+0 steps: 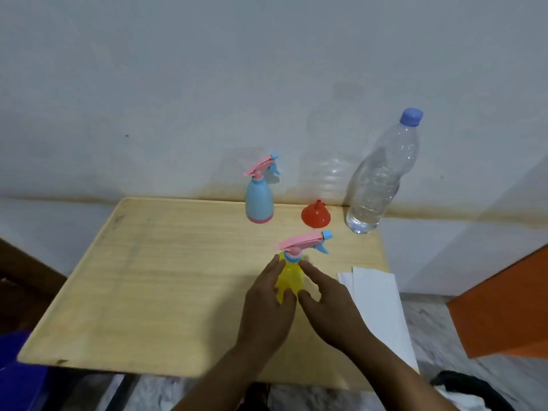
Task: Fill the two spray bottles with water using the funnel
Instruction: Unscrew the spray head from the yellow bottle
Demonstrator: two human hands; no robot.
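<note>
A yellow spray bottle (290, 277) with a pink and blue trigger head stands upright on the wooden table (154, 280), right of centre. My left hand (267, 304) holds its left side, fingers and thumb wrapped on the body. My right hand (326, 301) holds its right side the same way. A blue spray bottle (259, 201) with a pink base and pink trigger stands at the table's far edge. An orange funnel (316, 214) rests upside down beside it, spout up. A large clear water bottle (379, 176) with a blue cap on stands at the far right corner.
White paper sheets (382, 301) lie over the table's right edge. A pale wall rises just behind the table. An orange surface (504, 310) is at the right, a blue object (17, 372) at the lower left, dark cloth (471, 387) at the lower right.
</note>
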